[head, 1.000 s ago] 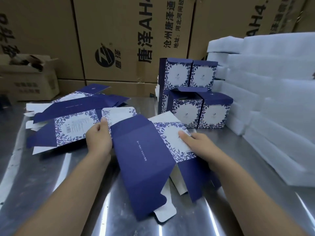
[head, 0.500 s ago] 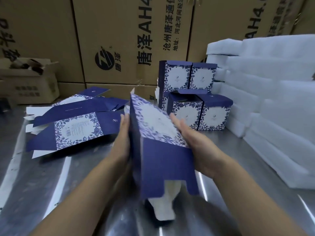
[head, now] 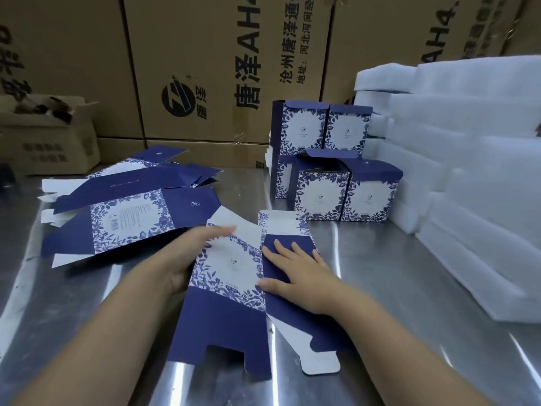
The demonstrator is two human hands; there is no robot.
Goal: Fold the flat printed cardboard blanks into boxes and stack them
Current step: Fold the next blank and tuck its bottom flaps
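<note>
While the blank (head: 231, 268) lies flat on the table (head: 395, 288) near centre, right hand (head: 295, 273) presses its navy panel, fingers spread | left hand (head: 187, 256) along its left edge, fingers straight | pile (head: 128, 218) left, boxes (head: 336, 177) far, foam (head: 468, 171) right | bare steel between blank and foam.

Your left hand (head: 193, 259): fingers straight, pointing 2 o'clock. Your right hand (head: 295, 273): palm down, fingers spread flat, pointing 11 o'clock.
</note>
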